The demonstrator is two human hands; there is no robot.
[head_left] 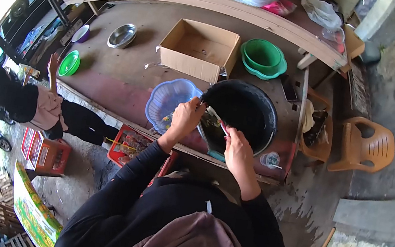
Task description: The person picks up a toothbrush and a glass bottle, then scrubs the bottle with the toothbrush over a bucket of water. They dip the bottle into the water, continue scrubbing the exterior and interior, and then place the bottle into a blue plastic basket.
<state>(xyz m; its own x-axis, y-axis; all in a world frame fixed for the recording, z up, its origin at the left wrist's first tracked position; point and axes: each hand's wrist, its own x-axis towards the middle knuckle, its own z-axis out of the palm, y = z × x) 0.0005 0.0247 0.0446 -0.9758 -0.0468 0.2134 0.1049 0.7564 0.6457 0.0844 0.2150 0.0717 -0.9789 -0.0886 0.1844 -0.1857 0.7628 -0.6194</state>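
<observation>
In the head view, the right hand [240,148] has its fingers wrapped around the reddish handle of a knife [218,119], its pale blade angled toward the left hand [185,116] over the near left part of a black bucket [246,94]. The left fingers are bent close together; whether they hold something small, I cannot tell. A blue bowl [156,100] sits just left of the bucket, and a cardboard box [189,63] stands behind them on the table [110,86].
</observation>
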